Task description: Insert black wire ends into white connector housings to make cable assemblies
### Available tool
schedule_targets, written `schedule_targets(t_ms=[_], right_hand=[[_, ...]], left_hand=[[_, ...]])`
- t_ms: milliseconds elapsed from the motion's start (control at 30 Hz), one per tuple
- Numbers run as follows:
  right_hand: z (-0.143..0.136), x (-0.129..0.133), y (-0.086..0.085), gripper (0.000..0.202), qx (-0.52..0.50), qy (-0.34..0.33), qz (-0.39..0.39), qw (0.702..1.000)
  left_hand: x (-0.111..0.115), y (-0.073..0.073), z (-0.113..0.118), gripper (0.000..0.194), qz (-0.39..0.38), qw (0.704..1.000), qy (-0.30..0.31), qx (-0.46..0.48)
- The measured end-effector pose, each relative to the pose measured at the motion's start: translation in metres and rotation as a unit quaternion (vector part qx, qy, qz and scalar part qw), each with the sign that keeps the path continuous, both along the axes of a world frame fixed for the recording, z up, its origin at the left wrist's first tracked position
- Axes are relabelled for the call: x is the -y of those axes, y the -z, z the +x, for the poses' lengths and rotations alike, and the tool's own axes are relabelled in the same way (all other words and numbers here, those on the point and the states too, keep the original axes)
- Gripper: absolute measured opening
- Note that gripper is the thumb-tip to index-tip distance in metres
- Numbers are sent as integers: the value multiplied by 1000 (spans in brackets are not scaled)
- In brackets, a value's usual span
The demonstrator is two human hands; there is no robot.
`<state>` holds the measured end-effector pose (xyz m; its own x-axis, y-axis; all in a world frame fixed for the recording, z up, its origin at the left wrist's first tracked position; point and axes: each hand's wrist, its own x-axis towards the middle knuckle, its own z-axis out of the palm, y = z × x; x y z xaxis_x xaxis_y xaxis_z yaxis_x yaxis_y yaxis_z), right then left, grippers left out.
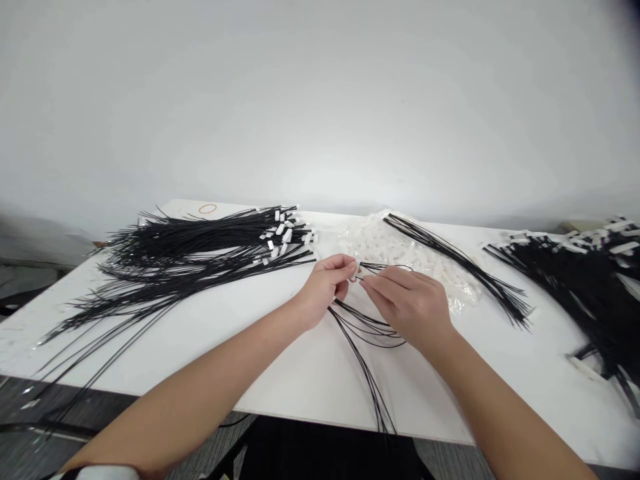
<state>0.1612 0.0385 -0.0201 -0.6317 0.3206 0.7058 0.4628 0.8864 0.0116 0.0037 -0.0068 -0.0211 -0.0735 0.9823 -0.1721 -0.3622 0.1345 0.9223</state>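
Left hand (327, 283): thumb and forefinger pinched together on a small white connector (357, 269), the other fingers curled in beneath.
Right hand (410, 303): thumb and fingertips closed to a fine pinch on a thin black wire (361, 279), just beside the connector; the palm faces down and the remaining fingers fold inward.
White connector: held off the table, between the two hands, near the middle of the view.
Loose wires (365, 370): several black strands running down from below the left hand, some looping toward the right wrist, others trailing to the near edge of the table.
Clear bag (460, 297): thin plastic lying on the table behind the right hand, creased and shiny along its near right side.
Bag contents (375, 241): a broad heap of small white pieces, probably connectors like the held one, though the glare on the film blurs their outlines.
Wire bundle (450, 252): black strands laid slantwise over the bag, the far end on top of it and the near end spreading out on the table to its right.
Left pile (200, 243): many black wires, fanned toward the left, with white connectors clustered at the right end.
Right pile (585, 287): a thick mass of black wires with white ends along its far side.
Table (280, 367): white top, set against a pale wall (320, 100).
Orange ring (208, 205): thin, lying flat behind the left pile.
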Motion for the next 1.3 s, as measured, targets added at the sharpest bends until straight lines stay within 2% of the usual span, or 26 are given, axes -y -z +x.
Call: schedule_targets(t_ms=[167, 267, 367, 467, 567, 767, 1000, 1167, 1300], right_hand=[[0, -1, -8, 15, -45, 20, 43, 998], [1, 5, -13, 20, -98, -33, 30, 994], [2, 14, -18, 21, -129, -158, -74, 976], [1, 21, -19, 14, -61, -228, -226, 945], [-3, 22, -16, 13, 25, -208, -284, 936], [-9, 21, -3, 20, 101, -136, -284, 944], [-10, 22, -2, 24, 108, -108, -327, 933], [-12, 23, -1, 20, 88, -112, -366, 920], [-14, 24, -1, 16, 86, -86, -378, 918]], left_hand=[[-1, -1, -2, 20, -17, 1000, -6, 6], [-3, -1, -7, 21, -47, 998, -42, 18], [-5, -3, -11, 21, -78, 993, -77, 40], [-6, -5, -12, 20, -93, 989, -99, 62], [-5, -6, -12, 20, -96, 987, -105, 75], [-4, -6, -10, 21, -89, 988, -88, 93], [-1, -8, -8, 22, -74, 989, -73, 103], [0, -10, -6, 22, -67, 990, -64, 111], [0, -11, -5, 21, -75, 988, -68, 114]])
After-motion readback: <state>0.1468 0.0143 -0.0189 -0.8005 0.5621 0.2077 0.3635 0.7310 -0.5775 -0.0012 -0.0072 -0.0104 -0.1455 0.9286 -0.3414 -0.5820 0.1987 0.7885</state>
